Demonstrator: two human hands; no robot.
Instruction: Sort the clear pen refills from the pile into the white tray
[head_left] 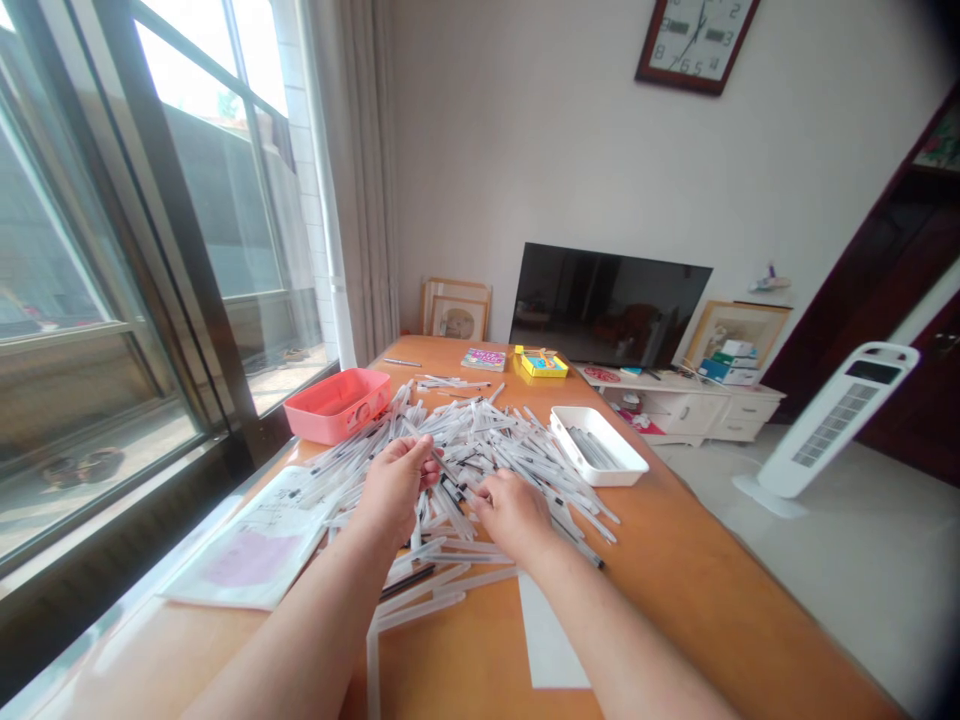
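A large heap of translucent pen barrels and dark-tipped pen parts covers the middle of the wooden table. Over its near side, my left hand is closed in a pinch on a slim pen, which slants down to the right. My right hand is closed too, its thumb and fingertips at the lower end of the same pen. The exact grip there is partly hidden by the fingers. Several loose clear barrels lie just below my hands.
A pink basket stands left of the heap. To the right, a white tray contains grey sticks. A printed bag, a white paper and a yellow box also lie on the table. A tower fan stands beyond.
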